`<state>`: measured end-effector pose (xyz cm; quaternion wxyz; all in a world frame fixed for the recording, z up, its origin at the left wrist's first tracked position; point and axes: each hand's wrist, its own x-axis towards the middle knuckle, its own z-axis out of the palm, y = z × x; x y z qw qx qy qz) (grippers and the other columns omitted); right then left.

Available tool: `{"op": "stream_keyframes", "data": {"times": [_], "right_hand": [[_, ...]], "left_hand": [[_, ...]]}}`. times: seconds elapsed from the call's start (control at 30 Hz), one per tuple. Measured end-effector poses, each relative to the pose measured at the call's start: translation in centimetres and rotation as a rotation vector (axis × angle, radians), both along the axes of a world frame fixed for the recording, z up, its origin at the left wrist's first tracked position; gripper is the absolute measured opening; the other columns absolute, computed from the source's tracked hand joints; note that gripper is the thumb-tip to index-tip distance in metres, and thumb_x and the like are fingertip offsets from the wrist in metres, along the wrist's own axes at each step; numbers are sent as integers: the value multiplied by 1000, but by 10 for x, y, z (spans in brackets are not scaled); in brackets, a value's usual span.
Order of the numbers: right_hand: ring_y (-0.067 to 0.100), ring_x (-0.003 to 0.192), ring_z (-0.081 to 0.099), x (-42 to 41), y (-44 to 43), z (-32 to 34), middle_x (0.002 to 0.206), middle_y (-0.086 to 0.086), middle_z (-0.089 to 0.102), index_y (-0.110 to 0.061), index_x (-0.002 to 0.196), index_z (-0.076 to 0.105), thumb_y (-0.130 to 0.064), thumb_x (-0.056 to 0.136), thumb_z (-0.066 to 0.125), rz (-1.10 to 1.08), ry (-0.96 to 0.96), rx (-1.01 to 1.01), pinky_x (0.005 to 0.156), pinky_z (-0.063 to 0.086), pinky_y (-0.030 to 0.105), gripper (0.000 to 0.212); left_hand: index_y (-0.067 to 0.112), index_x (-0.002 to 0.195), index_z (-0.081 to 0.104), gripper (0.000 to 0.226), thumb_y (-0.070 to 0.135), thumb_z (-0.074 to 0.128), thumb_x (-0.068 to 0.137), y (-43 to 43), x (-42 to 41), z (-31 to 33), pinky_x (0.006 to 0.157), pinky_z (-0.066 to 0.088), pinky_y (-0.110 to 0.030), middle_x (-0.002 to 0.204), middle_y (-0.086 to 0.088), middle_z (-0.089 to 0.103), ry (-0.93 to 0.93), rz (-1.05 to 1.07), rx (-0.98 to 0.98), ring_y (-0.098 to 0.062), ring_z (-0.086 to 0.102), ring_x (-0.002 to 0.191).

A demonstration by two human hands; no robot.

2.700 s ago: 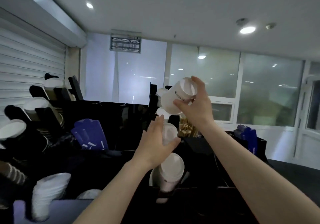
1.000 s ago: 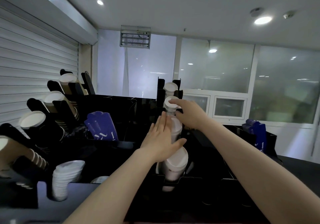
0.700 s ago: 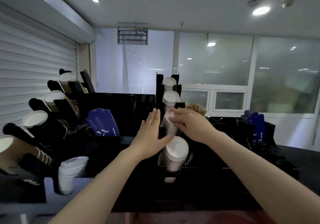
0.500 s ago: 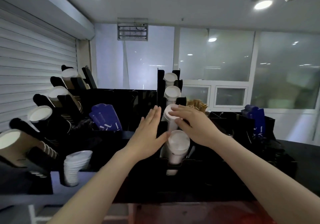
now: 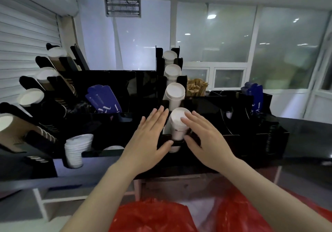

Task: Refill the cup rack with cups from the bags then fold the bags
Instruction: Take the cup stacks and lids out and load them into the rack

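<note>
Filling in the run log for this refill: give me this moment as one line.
step: refill | left hand: open, beside lowest cup stack | right hand: open, fingertips on its top | red bag: crumpled, not folded

I count four stacks of white paper cups (image 5: 169,56) (image 5: 173,71) (image 5: 175,92) (image 5: 178,122) in the middle and four slanted stacks of brown and black paper cups (image 5: 57,54) (image 5: 47,75) (image 5: 30,97) (image 5: 7,124) on the left. There are two bunches of blue card sleeves (image 5: 103,99) (image 5: 252,92).

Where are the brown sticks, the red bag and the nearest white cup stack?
brown sticks (image 5: 196,88), head view, middle of the bundle.
red bag (image 5: 152,217), head view, crumpled front.
cup stack (image 5: 177,117), head view, top cup's round end.
</note>
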<state>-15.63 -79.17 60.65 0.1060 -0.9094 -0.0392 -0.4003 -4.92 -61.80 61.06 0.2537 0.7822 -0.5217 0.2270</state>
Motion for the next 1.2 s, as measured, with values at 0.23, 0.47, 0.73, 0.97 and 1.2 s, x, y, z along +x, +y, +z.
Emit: {"op": "stream_keyframes", "data": {"times": [0.23,0.47,0.73,0.97,1.2], "right_hand": [[-1,139,16,-33,-16,-17,149,-9,34,-21,141,44,-17,93,58,-106,23,41,111,11,11,50],[-1,138,21,-76,-67,-28,145,-18,31,-25,140,45,-23,90,62,-186,45,76,110,16,15,53],[13,124,51,-120,-198,-20,133,-8,55,-24,130,56,-13,81,71,-278,28,161,102,35,23,53],[20,116,56,-112,-296,-4,133,-5,56,-30,139,45,-22,82,70,-339,174,71,92,43,31,63],[15,136,38,-92,-325,0,145,-6,46,-29,144,38,-32,83,71,-273,374,-94,106,35,33,70]], "left_hand": [[33,144,-1,74,36,51,92,-15,-18,-13,111,-13,-14,153,20,-4,-13,-90,-24,8,-14,139],[33,147,4,70,36,48,93,-62,-56,-14,112,-11,-15,154,17,2,-79,-137,-19,8,-10,140],[32,147,-1,69,35,45,95,-166,-79,-35,111,-12,-13,153,17,-4,-5,-83,-19,5,-12,140],[31,147,-14,77,50,38,94,-244,-77,-60,112,-15,-26,155,9,-16,60,74,81,-6,-19,142],[25,151,-2,80,64,28,88,-261,-79,-73,109,-21,-33,159,6,-8,52,240,136,-8,-12,144]]}}
